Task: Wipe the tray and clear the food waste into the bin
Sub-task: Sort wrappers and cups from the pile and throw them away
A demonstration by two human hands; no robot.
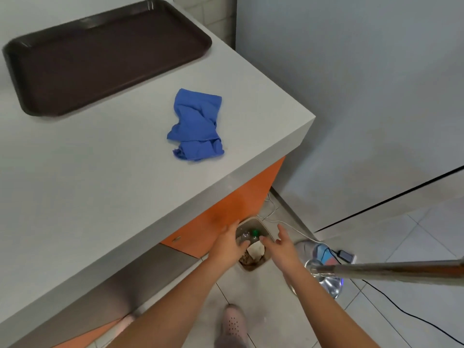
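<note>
No legible writing is seen. One dark brown tray (100, 59) lies bare on the grey worktop (100, 184); one crumpled blue cloth (197, 128) lies near it, apart. One bin (252, 243), on the floor, holds brown waste and possibly a bottle. Left hand (229, 243) and right hand (281, 244) are held over it, fingers spread.

Bin (266, 228), lower centre: near rim and sides covered by left hand (229, 243) and right hand (282, 246); contents too small to identify. Shoe (232, 325), bottom edge: blurred, cut off. Metal pole (401, 270), right edge: cut off. Tray (100, 56), upper left: far corner touches frame top.
</note>
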